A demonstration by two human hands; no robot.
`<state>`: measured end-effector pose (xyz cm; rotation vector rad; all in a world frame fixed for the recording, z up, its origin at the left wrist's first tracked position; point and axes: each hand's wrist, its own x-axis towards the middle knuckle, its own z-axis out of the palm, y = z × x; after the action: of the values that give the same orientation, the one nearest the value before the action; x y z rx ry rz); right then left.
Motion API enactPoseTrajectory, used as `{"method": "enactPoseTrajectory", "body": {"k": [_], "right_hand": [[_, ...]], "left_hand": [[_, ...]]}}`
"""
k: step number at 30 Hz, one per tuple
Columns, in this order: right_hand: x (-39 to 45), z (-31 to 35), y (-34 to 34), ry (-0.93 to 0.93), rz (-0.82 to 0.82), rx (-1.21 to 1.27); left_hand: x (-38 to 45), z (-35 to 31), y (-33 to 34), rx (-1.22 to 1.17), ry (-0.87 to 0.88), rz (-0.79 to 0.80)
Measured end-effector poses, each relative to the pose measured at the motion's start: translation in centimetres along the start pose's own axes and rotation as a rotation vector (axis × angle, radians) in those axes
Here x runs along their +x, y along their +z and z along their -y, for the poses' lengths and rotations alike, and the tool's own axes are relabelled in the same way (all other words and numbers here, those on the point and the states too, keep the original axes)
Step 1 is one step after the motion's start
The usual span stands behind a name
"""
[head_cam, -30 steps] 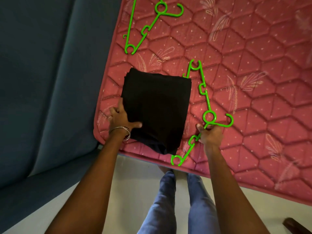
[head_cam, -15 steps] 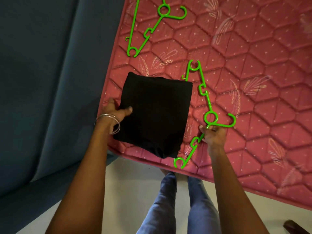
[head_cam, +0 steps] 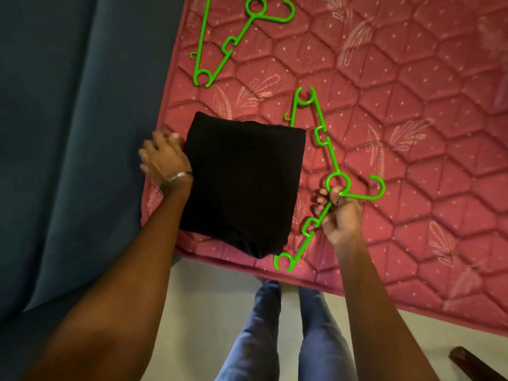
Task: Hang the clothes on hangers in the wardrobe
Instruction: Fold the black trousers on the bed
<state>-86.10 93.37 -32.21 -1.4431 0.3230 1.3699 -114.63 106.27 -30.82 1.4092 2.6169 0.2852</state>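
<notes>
A folded black garment lies at the near left corner of the pink quilted mattress. My left hand, blurred and with curled fingers, is against the garment's left edge; whether it grips the cloth is not visible. A green plastic hanger lies just right of the garment, one arm tucked under its far edge. My right hand pinches this hanger just below its ring, near the hook. A second green hanger lies farther back on the mattress, untouched.
Dark blue upholstery runs along the mattress's left side. Pale floor and my legs in jeans are below the mattress edge. A dark wooden piece shows at the bottom right corner.
My left hand slid from the garment's near left corner up along its left edge, and its thumb no longer lies on top. My right hand stays on the hanger.
</notes>
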Motion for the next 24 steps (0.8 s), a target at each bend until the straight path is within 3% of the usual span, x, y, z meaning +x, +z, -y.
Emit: {"method": "enactPoseTrajectory", "body": {"k": [2, 4, 5, 6, 7, 9, 10, 12, 19, 24], "right_hand": [[0.0, -0.1, 0.2, -0.013, 0.016, 0.028], [-0.3, -0.1, 0.7, -0.064, -0.015, 0.021], [-0.7, 0.0, 1.0, -0.092, -0.032, 0.015], [-1.0, 0.2, 1.2, -0.121, -0.044, 0.011], [-1.4, 0.5, 1.3, -0.143, -0.048, 0.004], [-2.1, 1.1, 1.3, -0.163, -0.031, -0.008], [-2.3, 1.3, 1.2, -0.166, -0.017, -0.016], [-2.4, 1.6, 1.0, -0.159, -0.008, -0.035], [-1.8, 3.0, 0.0, -0.159, -0.040, -0.160], [-5.5, 7.0, 2.5, -0.407, 0.027, -0.376]], "left_hand": [[-2.4, 1.0, -0.2, -0.050, 0.319, -0.048], [-5.2, 2.5, 0.5, 0.048, 0.689, 0.109], [-6.3, 3.5, 1.0, 0.133, 0.740, 0.212], [-7.1, 4.2, 1.4, 0.187, 0.656, 0.297], [-7.4, 4.6, 1.4, 0.172, 0.461, 0.357], [-7.1, 4.6, 1.5, 0.061, 0.083, 0.372], [-6.8, 4.3, 1.3, 0.011, 0.010, 0.357], [-5.4, 3.9, 0.9, -0.094, -0.034, 0.382], [-1.7, 5.1, 1.2, -0.304, -0.223, 0.757], [-5.8, 4.6, 1.4, -0.364, -0.429, 0.714]]}}
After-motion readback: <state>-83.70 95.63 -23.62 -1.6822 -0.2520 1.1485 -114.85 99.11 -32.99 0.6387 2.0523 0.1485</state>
